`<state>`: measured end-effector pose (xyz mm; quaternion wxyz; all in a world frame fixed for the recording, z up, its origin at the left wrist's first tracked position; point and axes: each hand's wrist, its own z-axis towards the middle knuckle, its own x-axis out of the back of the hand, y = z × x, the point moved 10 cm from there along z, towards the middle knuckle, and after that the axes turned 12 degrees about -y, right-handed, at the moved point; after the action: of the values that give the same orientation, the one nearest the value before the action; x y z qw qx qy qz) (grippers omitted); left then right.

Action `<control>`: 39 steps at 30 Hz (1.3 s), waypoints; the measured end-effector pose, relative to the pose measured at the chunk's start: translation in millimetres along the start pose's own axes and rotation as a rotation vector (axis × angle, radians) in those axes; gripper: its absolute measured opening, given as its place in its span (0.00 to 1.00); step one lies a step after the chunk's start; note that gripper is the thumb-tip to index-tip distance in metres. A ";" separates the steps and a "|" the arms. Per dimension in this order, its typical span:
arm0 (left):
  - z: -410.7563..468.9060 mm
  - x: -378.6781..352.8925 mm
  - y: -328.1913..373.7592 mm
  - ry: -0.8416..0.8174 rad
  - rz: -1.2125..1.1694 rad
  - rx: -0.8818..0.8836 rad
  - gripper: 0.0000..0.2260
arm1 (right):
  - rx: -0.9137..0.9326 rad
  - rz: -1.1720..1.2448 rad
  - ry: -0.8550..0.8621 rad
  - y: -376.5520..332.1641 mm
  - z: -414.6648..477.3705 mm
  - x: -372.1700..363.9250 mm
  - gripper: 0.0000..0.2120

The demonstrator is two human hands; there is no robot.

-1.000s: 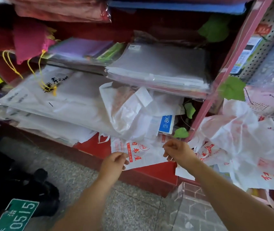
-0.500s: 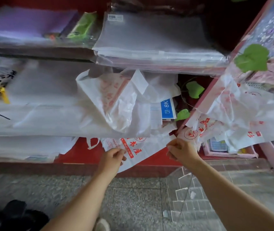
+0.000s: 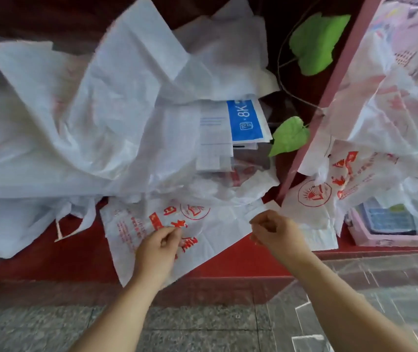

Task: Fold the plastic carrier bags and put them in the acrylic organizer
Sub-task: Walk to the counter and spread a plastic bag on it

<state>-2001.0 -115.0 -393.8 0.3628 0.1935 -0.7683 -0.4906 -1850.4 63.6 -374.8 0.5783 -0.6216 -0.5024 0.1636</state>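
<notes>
White carrier bag (image 3: 218, 224), red print

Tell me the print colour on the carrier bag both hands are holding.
Red lettering and a round emblem on the white carrier bag, clearest in the head view.

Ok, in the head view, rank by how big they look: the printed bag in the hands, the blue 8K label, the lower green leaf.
1. Printed bag, clearly largest.
2. Blue 8K label and lower green leaf look about alike; unranked.
</notes>
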 end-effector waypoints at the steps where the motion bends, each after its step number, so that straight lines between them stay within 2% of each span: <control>1: 9.5 -1.1 -7.9 0.025 0.043 -0.031 0.08 | 0.030 0.011 0.011 9.6 7.3 -5.6 0.13; 3: 24.4 -0.9 -21.6 0.065 0.199 -0.091 0.07 | 0.108 -0.006 0.023 23.1 20.3 -20.5 0.13; 6: 36.7 -9.6 -31.3 0.023 0.521 -0.223 0.12 | 0.244 -0.126 0.094 33.1 31.2 -37.0 0.14; 9: 40.9 -26.2 -48.5 -0.089 0.808 -0.227 0.23 | 0.329 -0.255 0.139 41.0 35.2 -49.4 0.09; 12: 39.2 -32.9 -56.8 -0.102 1.005 -0.197 0.39 | 0.398 -0.398 0.162 39.8 34.7 -55.5 0.08; 14: 37.6 -33.3 -57.2 -0.094 1.044 -0.198 0.44 | 0.427 -0.508 0.159 36.8 34.5 -62.3 0.10; 18: 38.9 -35.5 -55.5 -0.055 1.074 -0.234 0.45 | 0.410 -0.582 0.157 37.8 37.2 -65.1 0.15; 26: 38.9 -38.3 -62.2 -0.079 1.099 -0.223 0.44 | 0.415 -0.734 0.213 35.7 34.2 -74.8 0.10; 27: 38.5 -38.5 -63.0 -0.093 1.085 -0.217 0.41 | 0.410 -0.752 0.219 34.4 33.0 -75.5 0.10; 30: 32.6 -37.5 -62.0 -0.126 1.067 -0.200 0.25 | 0.394 -0.812 0.219 30.6 30.5 -77.8 0.12; 31: 30.2 -36.8 -61.8 -0.123 1.064 -0.205 0.23 | 0.388 -0.820 0.214 30.5 30.4 -78.4 0.13; 35: 15.7 -31.3 -68.1 -0.122 1.053 -0.212 0.27 | 0.351 -0.815 0.201 31.1 30.4 -77.8 0.14; 39: 7.5 -21.2 -78.3 -0.108 1.078 -0.220 0.45 | 0.306 -0.794 0.198 32.7 29.5 -76.2 0.14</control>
<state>-1997.2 -131.2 -473.6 0.5409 -0.2917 -0.7202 -0.3221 -1893.0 23.6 -440.7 0.7272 -0.3002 -0.6145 -0.0592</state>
